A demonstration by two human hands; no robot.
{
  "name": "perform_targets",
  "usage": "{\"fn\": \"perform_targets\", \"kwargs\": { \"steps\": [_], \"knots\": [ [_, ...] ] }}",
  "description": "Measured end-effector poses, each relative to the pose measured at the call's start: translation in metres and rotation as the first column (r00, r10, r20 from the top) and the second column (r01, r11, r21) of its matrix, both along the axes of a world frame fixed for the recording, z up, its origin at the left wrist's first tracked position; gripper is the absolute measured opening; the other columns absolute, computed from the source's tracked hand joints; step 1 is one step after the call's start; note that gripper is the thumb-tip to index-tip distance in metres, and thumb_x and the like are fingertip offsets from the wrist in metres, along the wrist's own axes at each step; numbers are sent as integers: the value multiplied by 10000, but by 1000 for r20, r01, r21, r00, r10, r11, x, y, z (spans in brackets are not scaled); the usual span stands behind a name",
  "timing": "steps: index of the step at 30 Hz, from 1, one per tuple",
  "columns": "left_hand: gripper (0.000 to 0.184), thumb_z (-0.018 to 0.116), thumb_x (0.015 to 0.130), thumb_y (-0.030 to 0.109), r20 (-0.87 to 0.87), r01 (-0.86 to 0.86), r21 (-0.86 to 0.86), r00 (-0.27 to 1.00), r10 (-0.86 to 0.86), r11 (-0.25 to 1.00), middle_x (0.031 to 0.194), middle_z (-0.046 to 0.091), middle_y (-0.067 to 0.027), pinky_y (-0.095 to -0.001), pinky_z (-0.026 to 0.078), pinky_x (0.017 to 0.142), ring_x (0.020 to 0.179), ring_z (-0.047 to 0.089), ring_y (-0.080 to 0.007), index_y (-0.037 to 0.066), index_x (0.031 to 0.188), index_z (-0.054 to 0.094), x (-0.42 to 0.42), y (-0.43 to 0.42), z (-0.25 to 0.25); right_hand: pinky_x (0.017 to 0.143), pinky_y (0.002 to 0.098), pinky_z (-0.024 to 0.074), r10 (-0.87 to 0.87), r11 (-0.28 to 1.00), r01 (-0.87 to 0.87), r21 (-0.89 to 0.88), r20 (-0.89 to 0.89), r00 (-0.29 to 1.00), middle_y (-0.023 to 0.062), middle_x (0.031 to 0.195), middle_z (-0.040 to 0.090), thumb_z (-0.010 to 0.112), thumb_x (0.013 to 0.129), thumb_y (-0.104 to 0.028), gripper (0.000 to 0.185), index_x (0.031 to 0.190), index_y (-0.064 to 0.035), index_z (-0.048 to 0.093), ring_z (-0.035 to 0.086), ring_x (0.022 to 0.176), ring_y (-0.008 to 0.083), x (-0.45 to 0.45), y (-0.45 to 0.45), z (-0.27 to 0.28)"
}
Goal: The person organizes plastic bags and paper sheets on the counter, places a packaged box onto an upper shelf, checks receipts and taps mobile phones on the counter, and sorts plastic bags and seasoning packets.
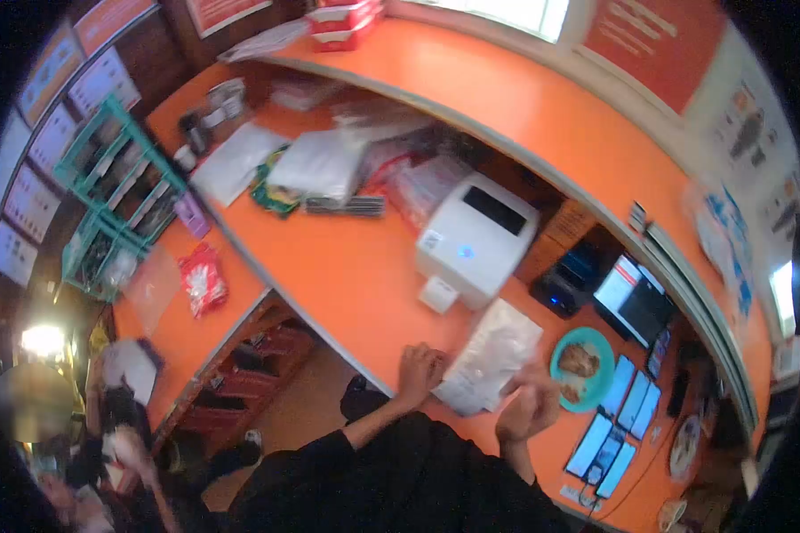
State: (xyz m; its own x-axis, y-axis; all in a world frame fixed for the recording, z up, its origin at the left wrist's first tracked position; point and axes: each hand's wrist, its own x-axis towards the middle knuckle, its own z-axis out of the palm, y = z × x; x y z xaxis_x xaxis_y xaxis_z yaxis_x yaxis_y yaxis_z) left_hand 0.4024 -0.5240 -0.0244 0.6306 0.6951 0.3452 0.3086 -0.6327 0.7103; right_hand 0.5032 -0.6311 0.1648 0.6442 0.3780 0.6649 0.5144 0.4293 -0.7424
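A white, slightly shiny package [492,357] lies on the orange counter [347,284] just in front of the body. At its left edge rests my left hand [420,375], fingers curled; whether they grip the edge is too blurred to tell. My right hand [530,404] is over the package's right side, its fingers bent and smeared by motion. Beyond the package stands a white label printer [478,240] with a blue light, and a small white label [438,294] sticks out of its front. Right of my right hand is a turquoise plate [587,341] with food.
Several phones [609,435] with lit screens lie at the right, near a monitor [631,298]. White bags [318,164] and a red packet [203,280] are on the left counters, beside green racks [124,169]. Another person [124,453] is at the lower left.
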Motion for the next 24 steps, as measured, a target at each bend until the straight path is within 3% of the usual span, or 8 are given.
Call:
{"fn": "perform_targets", "kwargs": {
  "steps": [4, 7, 9, 14, 18, 20, 22, 24],
  "knots": [
    [191, 611, 749, 154, 13, 60, -76, 998, -59, 995, 879, 526, -106, -394, 375, 739, 811, 469, -294, 83, 926, 625, -18, 11, -1, 563, 301, 421, 374, 925, -348, -153, 194, 907, 80, 642, 593, 508, 865, -97, 162, 833, 20, 616, 546, 524, 191, -55, 46, 12],
    [201, 587, 810, 158, 326, 338, -470, 925, -196, 816, 940, 556, -101, -366, 419, 744, 881, 516, -244, 78, 994, 611, -52, 27, -40, 572, 304, 456, 506, 847, -444, -293, 188, 842, 86, 652, 603, 513, 868, -67, 145, 868, 11, 635, 590, 564, 187, -88, 99, 2],
    [209, 571, 852, 160, 548, 543, -603, 815, -191, 585, 981, 576, -98, -348, 449, 748, 928, 548, -211, 75, 1039, 602, -72, 52, -51, 599, 274, 476, 483, 669, -536, -515, -247, 840, 82, 666, 606, 522, 879, -62, 136, 890, 4, 640, 597, 589, 156, -106, 130, -7],
    [186, 529, 878, 101, 231, 248, -489, 961, -150, 837, 922, 595, -90, -298, 462, 725, 841, 579, -181, 55, 1041, 609, -151, 168, 18, 612, 225, 450, 450, 634, -602, -485, -401, 797, 50, 725, 591, 480, 929, -107, 161, 984, -4, 591, 574, 677, 92, -119, 247, -48],
    [129, 557, 866, 68, 220, -93, -497, 948, 229, 863, 929, 588, -83, -290, 450, 796, 887, 575, -177, 32, 962, 637, -209, 247, 29, 795, 306, 450, 327, 746, -333, -577, -117, 938, 84, 978, 586, 491, 926, -125, 213, 1090, -3, 552, 559, 909, 173, -86, 353, -102],
    [171, 497, 872, 41, 256, -133, -406, 933, 253, 904, 862, 580, -73, -281, 455, 723, 808, 571, -158, 46, 972, 636, -231, 273, 34, 703, 357, 436, 169, 916, -159, -369, -5, 986, 117, 851, 582, 546, 895, -165, 196, 972, 15, 558, 552, 787, 218, -54, 410, -130],
    [166, 500, 871, 44, 254, -126, -423, 934, 251, 897, 847, 573, -72, -278, 453, 723, 798, 566, -157, 43, 967, 636, -242, 290, 22, 775, 412, 439, -74, 846, 193, -498, 250, 966, 208, 992, 592, 567, 875, -296, 387, 1047, 50, 549, 574, 888, 313, -8, 453, -150],
    [152, 509, 867, 46, 210, -92, -520, 950, 231, 849, 837, 566, -68, -280, 457, 724, 784, 560, -153, 35, 955, 632, -249, 299, 16, 817, 417, 432, -115, 699, 225, -679, 203, 972, 241, 1064, 570, 568, 856, -381, 505, 1094, 64, 534, 561, 953, 349, 9, 476, -139]
  ]
}}
